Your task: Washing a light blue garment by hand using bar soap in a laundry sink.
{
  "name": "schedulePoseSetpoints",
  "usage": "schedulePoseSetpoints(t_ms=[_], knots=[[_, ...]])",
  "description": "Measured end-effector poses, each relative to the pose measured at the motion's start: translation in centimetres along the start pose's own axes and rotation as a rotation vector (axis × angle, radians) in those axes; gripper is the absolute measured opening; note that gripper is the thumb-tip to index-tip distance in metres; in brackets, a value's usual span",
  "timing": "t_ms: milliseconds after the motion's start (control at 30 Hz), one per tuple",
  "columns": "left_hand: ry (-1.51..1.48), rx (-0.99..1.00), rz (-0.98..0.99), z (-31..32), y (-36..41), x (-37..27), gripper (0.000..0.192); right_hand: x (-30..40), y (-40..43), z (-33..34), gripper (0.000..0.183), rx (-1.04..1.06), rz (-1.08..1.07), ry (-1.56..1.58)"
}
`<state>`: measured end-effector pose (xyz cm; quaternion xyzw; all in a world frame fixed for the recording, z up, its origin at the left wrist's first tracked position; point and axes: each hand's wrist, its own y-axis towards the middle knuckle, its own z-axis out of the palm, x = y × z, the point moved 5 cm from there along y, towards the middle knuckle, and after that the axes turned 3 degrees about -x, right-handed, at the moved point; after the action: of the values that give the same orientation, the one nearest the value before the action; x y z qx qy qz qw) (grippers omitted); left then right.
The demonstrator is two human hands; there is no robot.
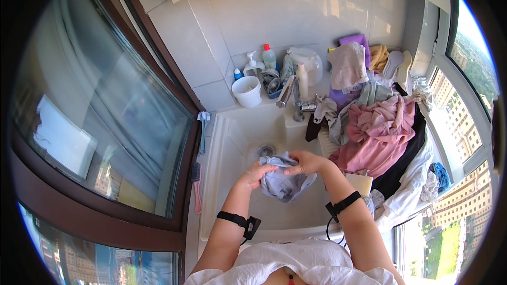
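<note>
A bunched, wet-looking pale grey-blue cloth (286, 186) hangs over the basin of a white laundry sink (237, 134). My left hand (255, 174) grips its left edge, thumb on top. On the upper right side, my right hand (307, 163) pinches the fabric between thumb and fingers. Beyond the cloth lies the metal drain (266, 150) in the basin floor. The chrome faucet (295, 99) stands at the back rim, and no water stream shows from it.
Heaped clothes, with a pink garment (380, 134) on top, cover the right side. A white bucket (246, 92) and a red-capped bottle (269, 57) stand behind the sink. A blue-handled brush (203, 130) and a pink brush (196, 186) lie along the left ledge beside a brown-framed window (186, 182).
</note>
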<state>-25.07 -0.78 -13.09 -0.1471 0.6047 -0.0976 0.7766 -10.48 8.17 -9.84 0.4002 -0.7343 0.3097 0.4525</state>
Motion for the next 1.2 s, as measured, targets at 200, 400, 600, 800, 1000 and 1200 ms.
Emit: schedulePoseSetpoints(t_ms=[200, 400, 600, 800, 1000, 1200], knots=[[-0.572, -0.025, 0.181, -0.5, -0.4, -0.5, 0.043, -3.3, 0.8, 1.1, 0.035, 0.035, 0.032, 0.694], [-0.823, -0.201, 0.247, -1.0, 1.3, 1.3, 0.049, -3.1, 3.1, 3.2, 0.039, -0.438, 0.047, 0.818], [-0.913, -0.18, 0.191, -6.0, 4.0, 5.6, 0.043, 5.4, 1.5, 9.7, 0.04, -0.771, -0.317, -0.35], [-0.624, -0.433, -0.057, 1.3, 2.9, 4.0, 0.035, 2.6, 2.6, 4.4, 0.036, -0.799, -0.195, -0.514], [-0.419, -0.199, 0.006, -0.9, -0.2, 1.7, 0.043, -0.7, 3.9, 2.6, 0.039, -0.56, -0.062, 0.283], [0.284, -0.177, 0.065, -1.1, -1.4, -0.8, 0.028, 0.5, 3.4, 2.2, 0.042, -0.261, -0.052, 0.513]])
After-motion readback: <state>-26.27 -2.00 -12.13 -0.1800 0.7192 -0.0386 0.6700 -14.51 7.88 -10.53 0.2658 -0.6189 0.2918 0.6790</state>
